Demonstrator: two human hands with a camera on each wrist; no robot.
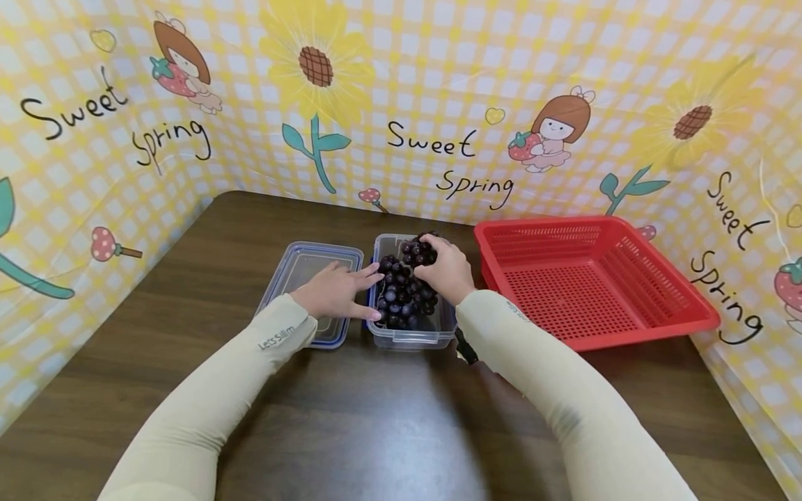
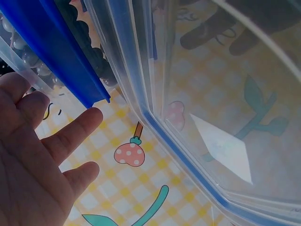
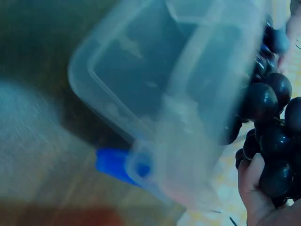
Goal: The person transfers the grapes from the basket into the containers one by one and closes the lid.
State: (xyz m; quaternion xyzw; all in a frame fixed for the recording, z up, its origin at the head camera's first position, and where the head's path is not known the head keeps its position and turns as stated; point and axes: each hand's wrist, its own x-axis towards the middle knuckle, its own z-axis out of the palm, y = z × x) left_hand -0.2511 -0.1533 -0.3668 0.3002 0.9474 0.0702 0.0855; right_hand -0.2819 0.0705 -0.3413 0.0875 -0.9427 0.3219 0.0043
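A clear plastic container (image 1: 416,339) holds dark purple grapes (image 1: 401,299). My right hand (image 1: 450,270) grips a bunch of grapes (image 1: 413,250) at the container's far right side; its thumb presses on the fruit in the right wrist view. My left hand (image 1: 336,289) has its fingers spread and mostly straight, the tips at the container's left rim. A blue clasp (image 2: 61,52) on that side shows close to the fingers in the left wrist view. Left of the container lies a clear lid (image 1: 310,261) with a blue seal, partly covered by my left hand.
A red perforated basket (image 1: 589,334) stands on the right side of the brown wooden table (image 1: 351,431). A dark object (image 1: 466,348) shows below my right wrist. Yellow checked cloth (image 1: 438,69) with printed flowers hangs round the table's back and sides.
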